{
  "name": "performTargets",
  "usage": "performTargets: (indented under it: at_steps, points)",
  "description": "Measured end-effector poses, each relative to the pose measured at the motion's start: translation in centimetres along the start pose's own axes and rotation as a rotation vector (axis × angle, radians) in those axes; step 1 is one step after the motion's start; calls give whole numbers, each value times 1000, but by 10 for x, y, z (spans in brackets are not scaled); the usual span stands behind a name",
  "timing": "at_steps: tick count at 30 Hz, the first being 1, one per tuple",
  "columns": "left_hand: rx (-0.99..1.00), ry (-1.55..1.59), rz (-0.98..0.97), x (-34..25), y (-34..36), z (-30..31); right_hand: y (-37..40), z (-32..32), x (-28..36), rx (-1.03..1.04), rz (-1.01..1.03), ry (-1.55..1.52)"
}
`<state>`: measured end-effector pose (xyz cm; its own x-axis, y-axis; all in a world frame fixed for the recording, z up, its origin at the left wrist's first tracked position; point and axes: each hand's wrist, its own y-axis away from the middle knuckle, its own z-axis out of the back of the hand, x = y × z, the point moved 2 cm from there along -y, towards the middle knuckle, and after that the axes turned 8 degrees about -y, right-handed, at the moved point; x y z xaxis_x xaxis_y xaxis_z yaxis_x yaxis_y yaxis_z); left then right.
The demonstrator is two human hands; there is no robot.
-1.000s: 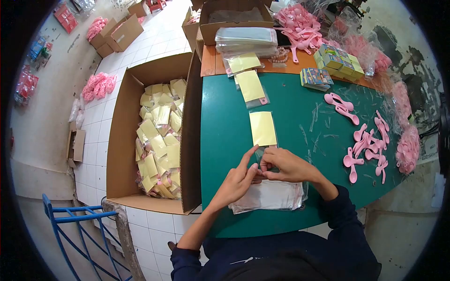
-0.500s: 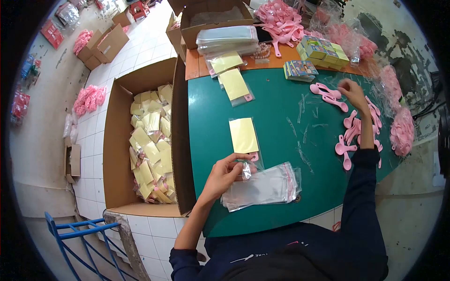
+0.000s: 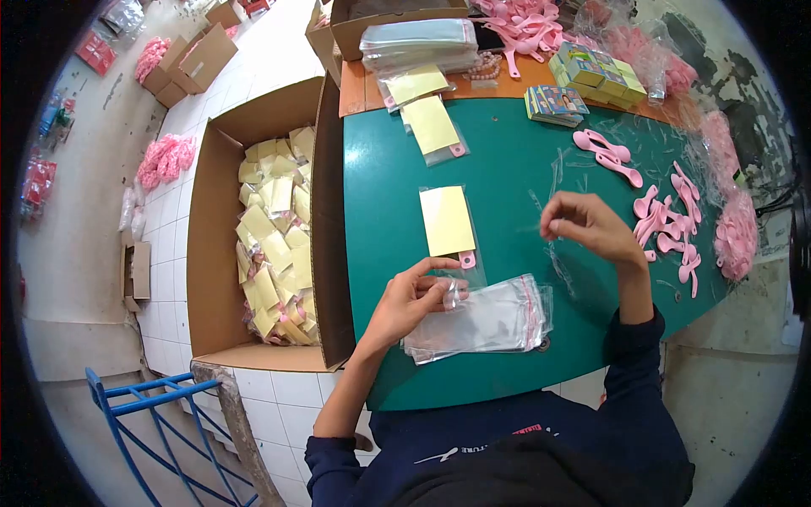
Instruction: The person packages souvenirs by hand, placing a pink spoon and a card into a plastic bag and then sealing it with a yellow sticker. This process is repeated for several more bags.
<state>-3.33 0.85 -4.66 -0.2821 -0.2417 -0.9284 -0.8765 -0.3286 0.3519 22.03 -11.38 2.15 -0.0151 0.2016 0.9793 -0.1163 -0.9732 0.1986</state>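
Note:
My left hand (image 3: 410, 306) is closed with clear plastic between thumb and fingers, at the near end of a stack of clear plastic bags (image 3: 498, 317). Just beyond its fingertips lies a bag holding a yellow card (image 3: 449, 221), with a pink spoon handle (image 3: 466, 259) showing at the lower corner. My right hand (image 3: 591, 226) hovers over the green table, thumb and fingers pinched together; anything in the pinch is too small to make out. Thin clear strips (image 3: 557, 270) lie beneath and around it. Loose pink spoons (image 3: 663, 224) are scattered to its right.
A large cardboard box (image 3: 253, 359) of filled bags stands left of the table. Filled bags (image 3: 432, 127), a clear bag bundle (image 3: 418, 46) and picture-card stacks (image 3: 556, 103) lie toward the back. A blue metal frame (image 3: 160, 401) stands at lower left.
My right hand has moved left and nearer, away from the pink spoons at the back right. My left hand stays by the bag stack, still gripping plastic. The whole view has shifted slightly.

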Motion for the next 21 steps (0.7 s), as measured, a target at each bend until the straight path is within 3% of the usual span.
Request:
performTargets:
  at_steps: [6, 10, 13, 16, 19, 21]
  points:
    - [2, -36, -9, -1, 3, -3, 7, -38, 9, 226, 14, -300]
    - [-19, -60, 14, -3, 5, -5, 8, -45, 6, 272, 4, -382]
    - [-109, -516, -57, -16, 15, -4, 9, -50, 5, 284, 15, -511]
    - [-343, -1298, -77, -50, 37, -17, 12, -55, 6, 314, 28, -576]
    - [-461, -1276, -194, -58, 46, -25, 13, -61, 7, 343, 28, -590]
    - [-370, -1208, -145, -61, 46, -27, 13, -65, 9, 348, 45, -602]
